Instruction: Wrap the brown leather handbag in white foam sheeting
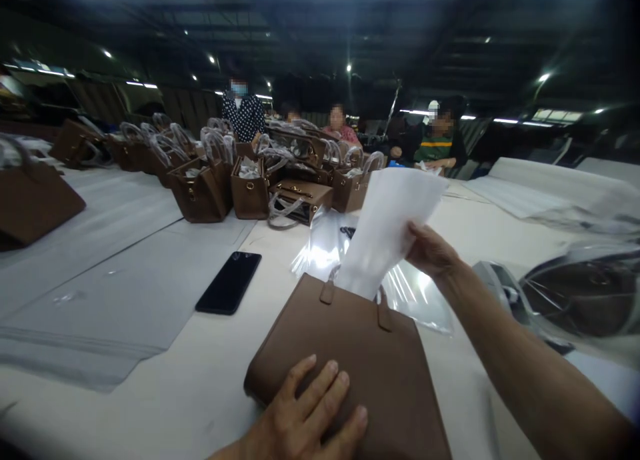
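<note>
A brown leather handbag (345, 353) lies flat on the white table in front of me. My left hand (305, 417) presses down on its near end with fingers spread. My right hand (430, 252) grips a sheet of white tissue paper (385, 230) that stands up from the bag's far, handle end. Clear plastic wrap (415, 297) lies beneath and beyond the bag.
A black phone (229, 283) lies on the table to the left of the bag. Several brown handbags (253, 187) with wrapped handles stand at the far side, where three people sit or stand. Grey sheets (100, 293) cover the left; plastic-wrapped dark items (580, 293) are at right.
</note>
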### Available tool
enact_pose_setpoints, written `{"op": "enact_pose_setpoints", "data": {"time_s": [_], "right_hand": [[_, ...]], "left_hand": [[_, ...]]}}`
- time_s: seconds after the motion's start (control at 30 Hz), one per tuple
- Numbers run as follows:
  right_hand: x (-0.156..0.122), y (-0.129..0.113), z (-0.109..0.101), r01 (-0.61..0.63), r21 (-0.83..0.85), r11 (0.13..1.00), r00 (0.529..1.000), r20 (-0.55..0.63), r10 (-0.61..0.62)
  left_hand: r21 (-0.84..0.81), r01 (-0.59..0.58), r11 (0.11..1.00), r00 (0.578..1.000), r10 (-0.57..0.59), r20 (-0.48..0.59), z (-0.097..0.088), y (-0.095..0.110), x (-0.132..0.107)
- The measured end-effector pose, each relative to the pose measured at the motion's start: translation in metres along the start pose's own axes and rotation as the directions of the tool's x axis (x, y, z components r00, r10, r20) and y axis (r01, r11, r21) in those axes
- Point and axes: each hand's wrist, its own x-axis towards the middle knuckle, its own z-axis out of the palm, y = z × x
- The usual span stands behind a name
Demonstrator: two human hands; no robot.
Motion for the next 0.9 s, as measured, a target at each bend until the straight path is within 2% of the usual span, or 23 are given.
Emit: {"op": "enact_pose_setpoints", "data": {"time_s": [0.07,0.1,0.13,0.17,0.23,0.27,0.3,0.37,0.53,0.6,0.7,0.8,0.9], "right_hand": [[-0.047,-0.02,0.005,0.092,-0.147,0.985,0.99,0.115,-0.076],[-0.072,-0.029,0.009,0.165,-0.27,0.949,0.979,0.165,-0.124],[-0.097,-0.036,0.015,0.241,-0.424,0.873,0.957,0.255,-0.14],[-0.12,-0.042,0.023,0.326,-0.544,0.773,0.912,0.398,-0.105],[-0.159,-0.047,0.041,0.491,-0.623,0.609,0.798,0.602,-0.029],[-0.174,-0.046,0.05,0.55,-0.617,0.563,0.742,0.67,0.009],[-0.187,-0.042,0.059,0.589,-0.61,0.53,0.71,0.704,0.023],[-0.205,-0.027,0.071,0.636,-0.621,0.459,0.696,0.718,0.006],[-0.237,0.023,0.08,0.666,-0.71,0.228,0.742,0.661,-0.11],[-0.246,0.038,0.081,0.667,-0.739,0.096,0.743,0.649,-0.163],[-0.253,0.053,0.084,0.625,-0.776,-0.08,0.726,0.616,-0.306],[-0.253,0.06,0.087,0.603,-0.79,-0.11,0.705,0.592,-0.391],[-0.253,0.063,0.086,0.61,-0.787,-0.097,0.692,0.588,-0.418]], "left_hand": [[-0.043,0.004,0.999,0.993,0.001,0.115,-0.012,0.001,0.005],[-0.057,0.007,0.998,0.984,0.003,0.177,-0.017,0.002,0.007],[-0.067,0.008,0.998,0.971,0.008,0.238,-0.022,0.003,0.009],[-0.072,0.014,0.997,0.957,0.007,0.29,-0.027,0.005,0.01],[-0.077,0.041,0.996,0.935,-0.011,0.355,-0.032,0.008,0.012],[-0.076,0.056,0.996,0.928,-0.024,0.371,-0.034,0.01,0.012],[-0.073,0.069,0.995,0.923,-0.036,0.384,-0.035,0.011,0.013],[-0.062,0.081,0.995,0.918,-0.05,0.393,-0.035,0.014,0.014],[-0.081,0.087,0.993,0.923,-0.05,0.382,-0.034,0.013,0.017],[-0.092,0.089,0.992,0.923,-0.047,0.382,-0.033,0.012,0.017],[-0.115,0.095,0.989,0.915,-0.041,0.401,-0.034,0.012,0.016],[-0.156,0.13,0.979,0.88,-0.041,0.473,-0.048,0.005,0.026],[-0.3,0.237,0.924,0.827,-0.029,0.561,-0.064,-0.017,0.055]]}}
